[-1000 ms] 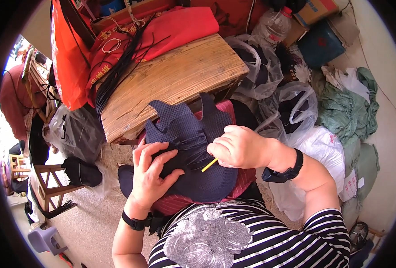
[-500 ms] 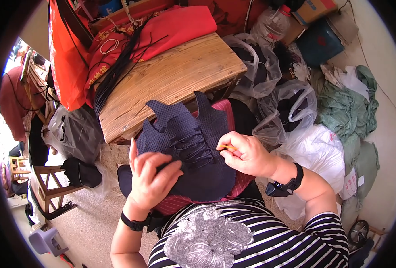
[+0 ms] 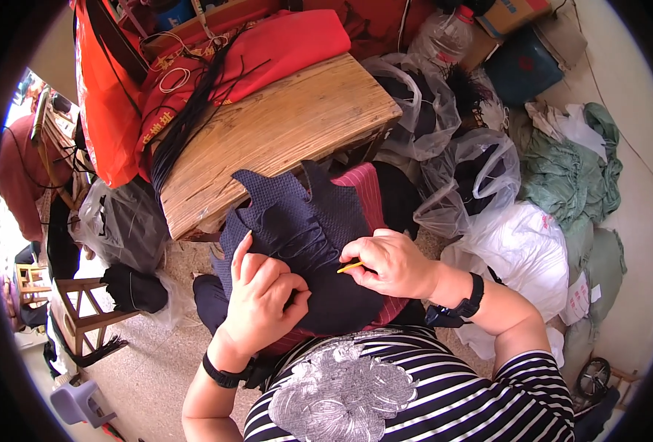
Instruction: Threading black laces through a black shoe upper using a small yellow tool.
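Across my lap lies a dark blue textured fabric piece [image 3: 341, 214] with pointed lobes at its far edge and thin dark cords [image 3: 297, 239] laced across its middle. A red striped cloth [image 3: 371, 197] shows beneath it. My right hand [image 3: 394, 265] pinches a thin yellow tool [image 3: 350, 267] over the piece's right side; the kind of tool I cannot make out. My left hand [image 3: 264, 302] is over the left side, thumb and forefinger curled together and one finger stretched up. Whatever may be between those two fingertips is too small to see.
Ahead stands a wooden bench [image 3: 290, 118] bearing a red cloth [image 3: 297, 48] and a bundle of black cords [image 3: 186, 125]. Clear plastic bags [image 3: 466, 173] and a white bag [image 3: 525, 250] lie on the right. A wooden stool frame [image 3: 83, 317] is at the left.
My right hand has moved slightly left and down, and more of the yellow tool shows. The left hand's thumb and forefinger have curled into a ring. The fabric piece has shifted a little left.
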`<state>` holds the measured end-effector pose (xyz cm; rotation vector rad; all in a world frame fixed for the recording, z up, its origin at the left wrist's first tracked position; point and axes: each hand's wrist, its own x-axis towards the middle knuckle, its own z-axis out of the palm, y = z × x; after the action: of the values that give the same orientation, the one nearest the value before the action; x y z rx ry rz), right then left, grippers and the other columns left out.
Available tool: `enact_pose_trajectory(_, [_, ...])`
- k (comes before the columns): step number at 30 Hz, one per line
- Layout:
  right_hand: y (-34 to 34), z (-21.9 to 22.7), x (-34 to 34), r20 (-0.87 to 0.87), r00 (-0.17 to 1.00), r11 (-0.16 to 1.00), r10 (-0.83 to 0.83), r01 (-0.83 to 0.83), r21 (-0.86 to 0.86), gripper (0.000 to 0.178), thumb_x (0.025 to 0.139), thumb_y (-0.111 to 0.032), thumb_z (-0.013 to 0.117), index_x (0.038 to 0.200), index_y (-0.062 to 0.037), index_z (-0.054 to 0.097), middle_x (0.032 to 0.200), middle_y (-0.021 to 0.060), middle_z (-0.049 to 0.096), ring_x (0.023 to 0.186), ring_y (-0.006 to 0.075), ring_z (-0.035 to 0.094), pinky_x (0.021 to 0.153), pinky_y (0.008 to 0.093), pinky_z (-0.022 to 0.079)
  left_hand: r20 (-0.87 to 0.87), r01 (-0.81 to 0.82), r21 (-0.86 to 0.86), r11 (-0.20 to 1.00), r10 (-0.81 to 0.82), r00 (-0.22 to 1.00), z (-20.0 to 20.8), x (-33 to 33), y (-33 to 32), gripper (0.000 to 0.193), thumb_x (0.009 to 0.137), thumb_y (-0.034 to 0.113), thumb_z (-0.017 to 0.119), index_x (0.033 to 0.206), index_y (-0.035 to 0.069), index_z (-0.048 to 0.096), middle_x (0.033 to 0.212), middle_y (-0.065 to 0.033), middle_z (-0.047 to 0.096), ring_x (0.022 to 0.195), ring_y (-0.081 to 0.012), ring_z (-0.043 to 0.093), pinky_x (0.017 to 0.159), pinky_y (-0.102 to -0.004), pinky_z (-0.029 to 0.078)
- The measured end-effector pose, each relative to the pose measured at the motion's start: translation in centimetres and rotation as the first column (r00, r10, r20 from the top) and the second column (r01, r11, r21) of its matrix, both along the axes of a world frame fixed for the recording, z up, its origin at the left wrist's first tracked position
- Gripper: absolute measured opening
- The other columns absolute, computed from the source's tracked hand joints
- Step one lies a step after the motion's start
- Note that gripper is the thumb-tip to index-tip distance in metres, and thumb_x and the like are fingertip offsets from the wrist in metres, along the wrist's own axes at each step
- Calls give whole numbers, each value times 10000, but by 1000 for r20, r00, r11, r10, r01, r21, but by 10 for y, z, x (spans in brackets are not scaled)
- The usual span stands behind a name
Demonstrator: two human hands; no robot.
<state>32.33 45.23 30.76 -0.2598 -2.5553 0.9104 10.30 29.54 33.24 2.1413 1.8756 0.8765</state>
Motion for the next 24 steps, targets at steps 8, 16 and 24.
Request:
enact_pose_trajectory(8, [-3, -4, 2, -26, 999, 998, 38, -36, 53, 352, 817, -45, 769, 1101, -85, 564, 896, 15, 691, 764, 209, 707, 702, 351, 493, 157, 91, -63, 994, -80, 984, 10, -2, -12, 173, 639, 121, 842, 762, 174, 731, 871, 22, 562, 900, -219, 575, 1223, -566, 260])
enact_pose_trajectory(16, [-4, 0, 1, -54, 997, 996, 51, -47, 69, 357, 814, -41, 775, 1105, -82, 572, 882, 6, 672, 730, 202, 686, 679, 346, 480, 45, -36, -25, 999, 37, 998, -3, -2, -20, 205, 711, 161, 864, 882, 193, 756, 883, 41, 586, 950, -197, 592, 1203, -542, 253])
enact_pose_trajectory(24, [-1, -3, -1, -63, 996, 996, 58, -53, 76, 365, 824, -43, 768, 1129, -69, 571, 878, 19, 668, 729, 218, 676, 666, 357, 481, -107, -46, 6, 999, 46, 993, -3, 9, -16, 188, 671, 136, 838, 819, 178, 728, 852, 22, 584, 916, -205, 593, 1189, -541, 271])
